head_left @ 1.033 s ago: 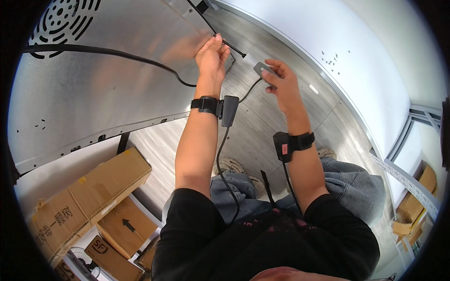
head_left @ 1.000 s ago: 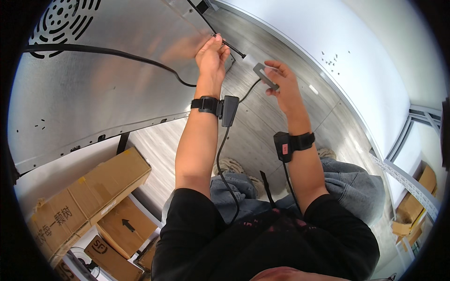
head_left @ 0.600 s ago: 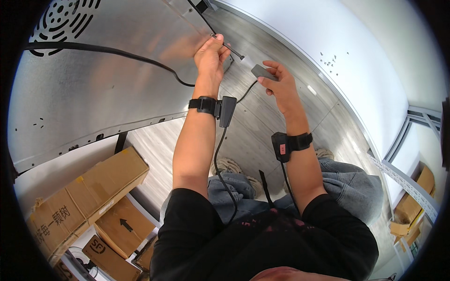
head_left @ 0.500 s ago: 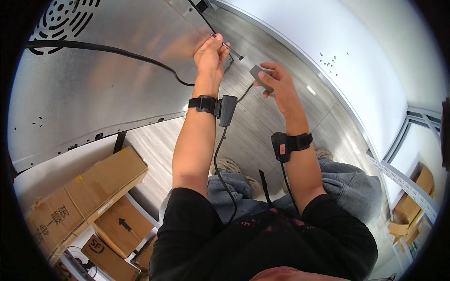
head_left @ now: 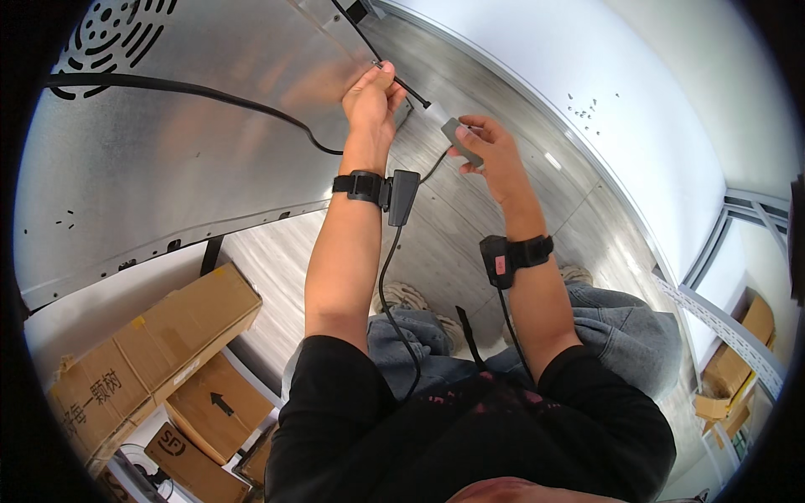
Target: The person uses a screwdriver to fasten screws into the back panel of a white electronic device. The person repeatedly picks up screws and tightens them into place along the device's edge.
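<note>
My left hand (head_left: 369,99) is closed near the edge of a large metal panel (head_left: 218,180). Its thumb and fingers pinch a thin black cord (head_left: 411,90), which runs on past the fingertips toward the top edge. At its other end the cord joins a white end piece (head_left: 434,114) on a grey, block-shaped piece (head_left: 459,141). My right hand (head_left: 490,151) grips that grey piece between thumb and fingers, apart from the panel. A dark cable leaves the grey piece and passes behind my left wrist. What exactly the grey and white piece is, I cannot make out.
A thick black cable (head_left: 201,96) crosses the panel toward my left forearm. Cardboard boxes (head_left: 184,323) are stacked at lower left. A white cabinet side (head_left: 570,67) borders the grey plank floor (head_left: 419,243) on the right. Strapped black devices (head_left: 404,198) with cords sit on both wrists.
Both hands have shifted slightly left with the cord and grey piece. My right hand keeps its grip; the left keeps its pinch. The whole view has moved a little.
</note>
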A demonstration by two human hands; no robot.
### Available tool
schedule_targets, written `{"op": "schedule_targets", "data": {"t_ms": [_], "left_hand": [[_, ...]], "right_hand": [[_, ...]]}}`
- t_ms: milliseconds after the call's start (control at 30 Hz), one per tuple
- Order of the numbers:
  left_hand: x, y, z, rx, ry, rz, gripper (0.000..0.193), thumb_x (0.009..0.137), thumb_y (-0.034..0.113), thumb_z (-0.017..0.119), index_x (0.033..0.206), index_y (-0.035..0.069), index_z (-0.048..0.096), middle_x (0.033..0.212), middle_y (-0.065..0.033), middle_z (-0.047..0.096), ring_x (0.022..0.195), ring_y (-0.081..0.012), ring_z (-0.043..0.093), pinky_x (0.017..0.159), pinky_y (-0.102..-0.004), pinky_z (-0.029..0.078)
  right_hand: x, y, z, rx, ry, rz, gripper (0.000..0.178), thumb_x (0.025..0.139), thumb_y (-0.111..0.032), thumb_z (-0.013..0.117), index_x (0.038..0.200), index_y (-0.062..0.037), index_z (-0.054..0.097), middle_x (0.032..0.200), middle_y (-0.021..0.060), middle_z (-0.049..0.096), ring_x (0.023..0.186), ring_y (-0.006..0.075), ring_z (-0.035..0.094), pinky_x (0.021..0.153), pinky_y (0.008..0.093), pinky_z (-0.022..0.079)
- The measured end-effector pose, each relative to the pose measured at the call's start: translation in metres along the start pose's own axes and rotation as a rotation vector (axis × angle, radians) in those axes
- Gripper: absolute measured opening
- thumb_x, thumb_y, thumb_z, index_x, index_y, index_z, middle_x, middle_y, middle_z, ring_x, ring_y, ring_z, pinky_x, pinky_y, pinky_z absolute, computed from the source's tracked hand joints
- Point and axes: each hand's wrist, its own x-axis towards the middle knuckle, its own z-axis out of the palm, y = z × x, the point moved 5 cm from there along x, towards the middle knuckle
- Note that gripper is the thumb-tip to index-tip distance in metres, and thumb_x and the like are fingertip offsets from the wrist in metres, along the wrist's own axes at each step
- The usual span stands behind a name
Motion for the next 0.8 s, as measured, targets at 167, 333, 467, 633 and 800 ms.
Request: {"op": "schedule_targets", "data": {"t_ms": [167, 333, 467, 633, 800], "left_hand": [[-0.004, 0.002, 0.004, -0.035, -0.038, 0.025, 0.014, 0.084, 0.009, 0.065, 0.096, 0.002, 0.062, 0.082, -0.004, 0.061, 0.069, -0.0139, 0.06, 0.056, -0.023, 0.053], [-0.004, 0.002, 0.004, -0.015, -0.029, -0.008, 0.013, 0.084, 0.01, 0.066, 0.094, 0.003, 0.062, 0.082, -0.004, 0.062, 0.07, -0.0143, 0.061, 0.057, -0.0228, 0.053], [-0.005, 0.004, 0.003, 0.022, -0.008, 0.0, 0.012, 0.084, 0.01, 0.065, 0.094, 0.003, 0.062, 0.083, -0.0037, 0.062, 0.072, -0.0147, 0.061, 0.058, -0.0239, 0.052], [-0.004, 0.003, 0.003, -0.019, -0.026, 0.006, 0.012, 0.085, 0.01, 0.063, 0.095, 0.003, 0.062, 0.084, -0.0038, 0.062, 0.072, -0.0154, 0.061, 0.059, -0.0245, 0.052], [-0.008, -0.001, 0.01, -0.118, -0.037, -0.026, 0.011, 0.086, 0.01, 0.062, 0.095, 0.004, 0.062, 0.084, -0.0032, 0.062, 0.071, -0.014, 0.061, 0.06, -0.0233, 0.052]], "right_hand": [[0.003, 0.001, -0.004, 0.14, -0.14, 0.173, 0.044, 0.076, -0.014, 0.072, 0.114, -0.0024, 0.054, 0.097, 0.0065, 0.056, 0.073, 0.0117, 0.055, 0.052, 0.0248, 0.043], [0.004, -0.001, -0.005, -0.132, 0.024, -0.166, 0.041, 0.078, -0.013, 0.069, 0.115, -0.0024, 0.054, 0.095, 0.0066, 0.056, 0.07, 0.0124, 0.054, 0.053, 0.0248, 0.043], [0.003, 0.0, -0.002, -0.082, 0.012, -0.076, 0.043, 0.078, -0.011, 0.068, 0.117, -0.0028, 0.052, 0.094, 0.0069, 0.056, 0.07, 0.0133, 0.055, 0.053, 0.0271, 0.045], [0.005, -0.003, 0.003, 0.025, -0.143, 0.08, 0.046, 0.079, -0.014, 0.068, 0.12, -0.0025, 0.051, 0.095, 0.0072, 0.057, 0.077, 0.0126, 0.055, 0.058, 0.0278, 0.046], [0.007, 0.003, -0.001, -0.201, -0.034, -0.191, 0.049, 0.077, -0.008, 0.07, 0.121, -0.0019, 0.05, 0.095, 0.0078, 0.056, 0.08, 0.0136, 0.057, 0.06, 0.029, 0.048]]}}
